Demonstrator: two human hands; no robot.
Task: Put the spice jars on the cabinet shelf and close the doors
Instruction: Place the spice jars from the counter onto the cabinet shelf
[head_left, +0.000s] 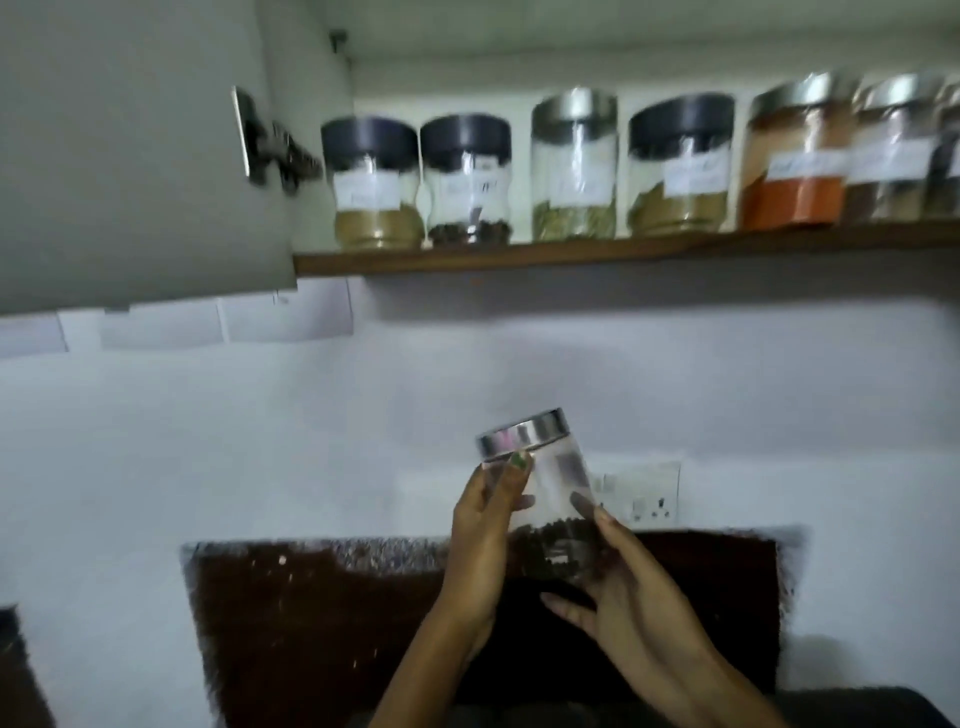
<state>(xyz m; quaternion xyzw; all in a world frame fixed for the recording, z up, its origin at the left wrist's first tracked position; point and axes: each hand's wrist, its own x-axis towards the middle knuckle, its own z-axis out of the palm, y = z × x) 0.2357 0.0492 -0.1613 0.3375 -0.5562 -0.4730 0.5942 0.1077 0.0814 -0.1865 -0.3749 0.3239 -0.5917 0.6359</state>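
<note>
A clear glass spice jar (550, 499) with a steel lid and dark whole spice at its bottom is held tilted in front of the white wall, well below the shelf. My left hand (480, 540) grips its left side, thumb near the lid. My right hand (631, 597) holds its lower right side and base with curled fingers. Above, the wooden cabinet shelf (571, 254) carries several labelled spice jars in a row, among them a black-lidded jar (371, 182) at the left and a jar of red powder (797, 156) toward the right.
The left cabinet door (130, 156) stands open, its hinge (275, 148) next to the leftmost jar. A wall socket (649, 493) sits just right of the held jar. A dark counter surface (311, 623) lies below the hands.
</note>
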